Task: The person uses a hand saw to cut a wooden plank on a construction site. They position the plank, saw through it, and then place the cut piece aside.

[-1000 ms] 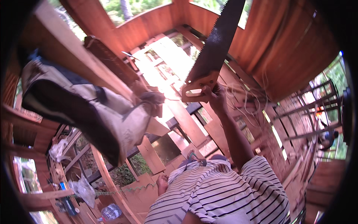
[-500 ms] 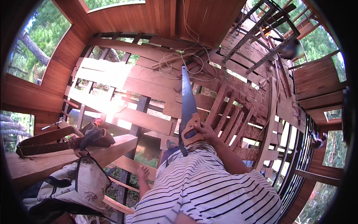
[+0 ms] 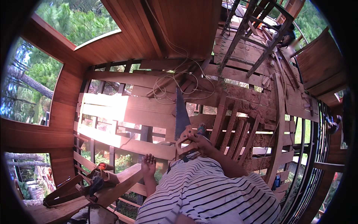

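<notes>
The right hand point(image 3: 200, 144) grips the saw point(image 3: 182, 116), pointing forward from it, the left hand point(image 3: 148, 165) hangs open, and I fear a misstep on the gapped floor point(image 3: 151, 116) may cause a dangerous fall.

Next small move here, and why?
Probably place the next step squarely on a floorboard: open gaps show near the foot, and the right hand holds a handsaw with its blade uncovered.

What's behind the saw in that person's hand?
Wooden floor planks show on both sides of the saw, with pale cord near its tip. The saw and right hand hide whatever lies directly behind them.
</notes>
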`<state>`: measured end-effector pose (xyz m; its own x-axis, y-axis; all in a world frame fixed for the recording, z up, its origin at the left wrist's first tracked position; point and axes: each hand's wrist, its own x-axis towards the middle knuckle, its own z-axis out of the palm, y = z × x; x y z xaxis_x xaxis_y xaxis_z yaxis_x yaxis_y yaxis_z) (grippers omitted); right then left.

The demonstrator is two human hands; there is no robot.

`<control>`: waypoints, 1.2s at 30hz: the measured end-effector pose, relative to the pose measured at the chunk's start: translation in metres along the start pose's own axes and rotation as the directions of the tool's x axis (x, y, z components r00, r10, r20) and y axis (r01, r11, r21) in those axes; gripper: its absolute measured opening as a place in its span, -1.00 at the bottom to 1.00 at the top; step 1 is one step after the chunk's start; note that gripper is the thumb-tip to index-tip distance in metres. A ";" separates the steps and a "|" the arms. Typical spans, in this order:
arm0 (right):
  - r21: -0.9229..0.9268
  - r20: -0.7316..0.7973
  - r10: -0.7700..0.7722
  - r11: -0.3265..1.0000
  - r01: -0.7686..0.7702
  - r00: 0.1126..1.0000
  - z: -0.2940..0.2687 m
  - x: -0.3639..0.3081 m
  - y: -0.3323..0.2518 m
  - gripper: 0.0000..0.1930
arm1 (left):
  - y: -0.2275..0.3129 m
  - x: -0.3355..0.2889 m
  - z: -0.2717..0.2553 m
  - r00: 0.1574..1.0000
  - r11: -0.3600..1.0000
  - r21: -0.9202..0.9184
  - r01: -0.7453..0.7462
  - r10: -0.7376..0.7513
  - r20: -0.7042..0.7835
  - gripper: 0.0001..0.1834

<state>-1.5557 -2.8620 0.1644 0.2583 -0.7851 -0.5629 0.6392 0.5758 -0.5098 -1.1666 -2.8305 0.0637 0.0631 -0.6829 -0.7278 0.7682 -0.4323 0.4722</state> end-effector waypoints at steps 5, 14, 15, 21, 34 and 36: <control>0.053 -0.122 0.008 0.999 -0.002 0.993 -0.057 0.030 -0.091 -0.51 | -0.041 0.033 0.121 0.987 0.956 0.269 0.120 -0.144 0.069 -0.53; 0.051 -0.300 -0.128 0.987 0.149 0.945 -0.124 -0.007 -0.199 -0.55 | -0.067 0.086 0.267 0.970 0.859 0.481 0.173 -0.234 0.068 -0.49; 0.058 -0.336 -0.146 0.983 0.175 0.930 -0.125 -0.015 -0.204 -0.55 | -0.072 0.096 0.280 0.967 0.855 0.482 0.190 -0.249 0.059 -0.48; 0.204 -0.390 -0.236 0.920 0.334 0.890 -0.155 -0.040 -0.187 -0.63 | -0.100 0.154 0.327 0.900 0.794 0.494 0.354 -0.433 0.051 -0.50; 0.394 -0.472 -0.251 0.797 0.457 0.845 -0.115 -0.049 -0.195 -0.57 | -0.112 0.202 0.451 0.782 0.671 0.634 0.385 -0.602 0.161 -0.65; 0.376 -0.498 -0.249 0.801 0.466 0.831 -0.112 -0.044 -0.195 -0.57 | -0.105 0.210 0.453 0.774 0.646 0.648 0.403 -0.619 0.135 -0.63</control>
<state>-1.7727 -2.9146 0.2161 -0.3056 -0.6822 -0.6643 0.9046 0.0098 -0.4262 -1.5227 -3.1950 0.0861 -0.5126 -0.3405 -0.7883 0.1086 -0.9364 0.3338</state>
